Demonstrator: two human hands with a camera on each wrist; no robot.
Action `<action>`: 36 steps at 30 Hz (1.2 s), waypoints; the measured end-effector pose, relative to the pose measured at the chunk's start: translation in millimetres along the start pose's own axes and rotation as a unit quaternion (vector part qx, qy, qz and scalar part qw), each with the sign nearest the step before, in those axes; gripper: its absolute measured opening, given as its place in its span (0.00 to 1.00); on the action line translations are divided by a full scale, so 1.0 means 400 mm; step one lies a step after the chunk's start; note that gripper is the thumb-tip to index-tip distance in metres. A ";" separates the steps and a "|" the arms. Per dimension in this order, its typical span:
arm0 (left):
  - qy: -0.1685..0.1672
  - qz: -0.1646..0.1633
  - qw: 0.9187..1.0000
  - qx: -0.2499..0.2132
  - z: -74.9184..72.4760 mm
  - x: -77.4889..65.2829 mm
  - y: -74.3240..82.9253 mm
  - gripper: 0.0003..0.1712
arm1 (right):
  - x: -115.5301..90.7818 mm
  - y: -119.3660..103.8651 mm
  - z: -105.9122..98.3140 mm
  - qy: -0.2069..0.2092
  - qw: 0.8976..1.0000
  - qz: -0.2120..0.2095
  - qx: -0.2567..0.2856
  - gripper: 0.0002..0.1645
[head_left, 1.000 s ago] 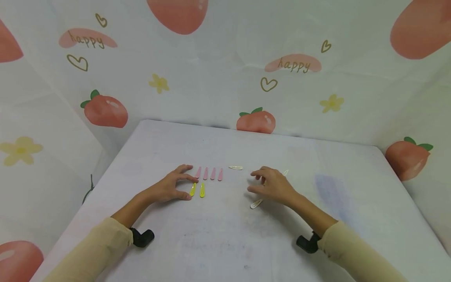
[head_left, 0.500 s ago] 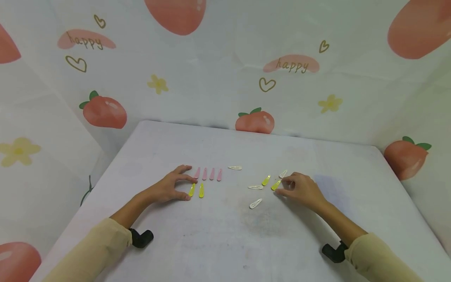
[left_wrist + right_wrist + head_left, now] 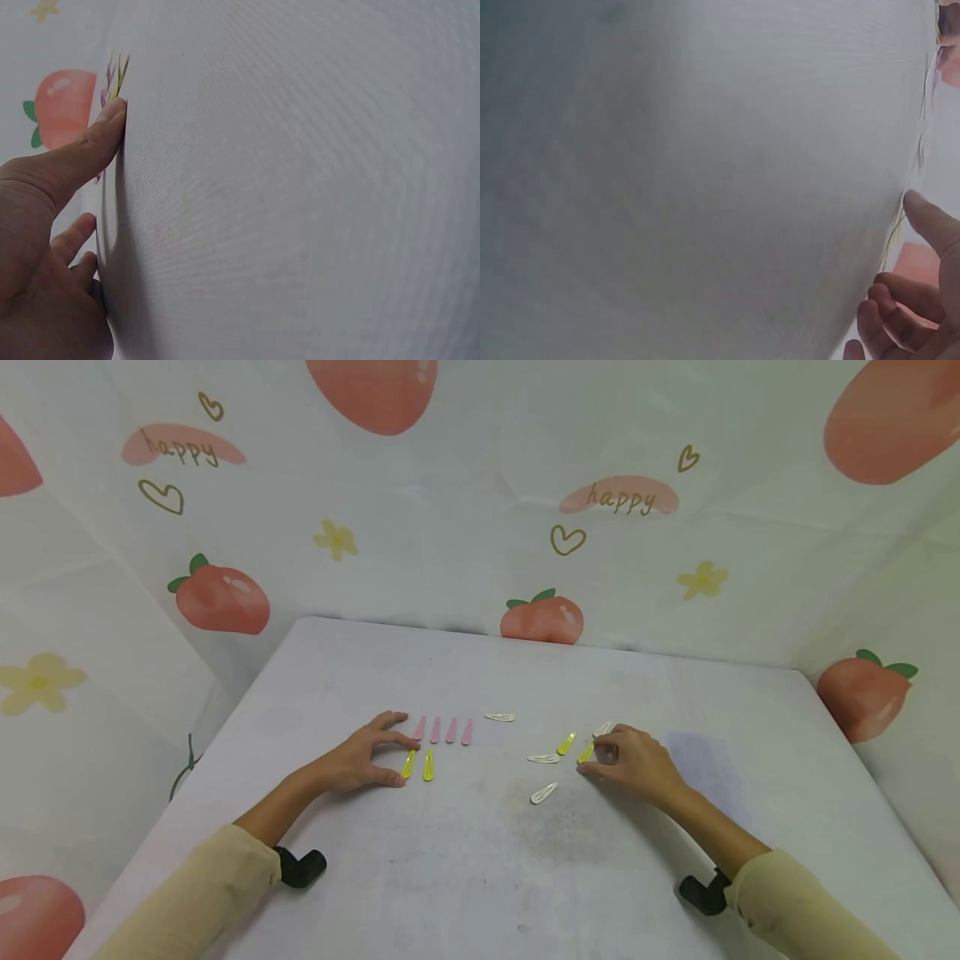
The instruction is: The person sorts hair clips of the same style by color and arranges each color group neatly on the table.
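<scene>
A white cloth backdrop printed with red peaches [image 3: 420, 510] rises behind a broad white cloth-covered surface [image 3: 465, 877]. Two bare hands rest over it: the left hand [image 3: 360, 760], fingers loosely spread, has thumb and forefinger beside the leftmost of two slim yellow clips [image 3: 428, 766], no firm grip showing; the right hand [image 3: 637, 762], fingers curled, appears to pinch a glossy yellow teardrop-shaped hair clip [image 3: 586, 754] right of centre. That clip looks like painted metal, so probably light, stiff, hard to break but slippery; fingertips would do best at its long edges or two ends. Crowding it are another yellow clip [image 3: 566, 743], just to the left, and a white clip [image 3: 602, 728], partly behind the right fingers. Two more white clips [image 3: 543, 759] lie nearby, while four pink clips [image 3: 451, 731] form a row beside a lone cream-white clip [image 3: 499, 717]
</scene>
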State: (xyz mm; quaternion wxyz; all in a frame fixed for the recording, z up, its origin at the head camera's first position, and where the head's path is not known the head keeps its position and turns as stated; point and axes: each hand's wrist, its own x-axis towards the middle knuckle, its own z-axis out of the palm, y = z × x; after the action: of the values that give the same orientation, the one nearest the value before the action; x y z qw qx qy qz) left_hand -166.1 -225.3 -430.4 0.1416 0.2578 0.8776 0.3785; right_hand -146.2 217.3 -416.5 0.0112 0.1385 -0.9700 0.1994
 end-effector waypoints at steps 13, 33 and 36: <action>-0.001 0.003 1.000 -0.005 -0.003 -0.001 0.002 0.30 | 0.017 -0.038 0.012 0.008 0.999 -0.049 -0.013 0.26; -0.003 -0.009 1.000 -0.010 0.000 -0.001 0.008 0.29 | 0.107 -0.260 0.095 -0.049 0.989 -0.140 -0.001 0.28; -0.004 -0.013 1.000 -0.015 0.001 0.002 0.007 0.29 | 0.112 -0.287 0.112 -0.053 0.987 -0.150 0.004 0.28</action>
State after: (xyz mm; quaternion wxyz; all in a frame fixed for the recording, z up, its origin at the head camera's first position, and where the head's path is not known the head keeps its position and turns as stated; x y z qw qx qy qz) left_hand -165.6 -223.2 -428.5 0.1533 0.2458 0.8747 0.3886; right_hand -156.5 86.5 -410.2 -0.0103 0.2932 -0.9366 0.1914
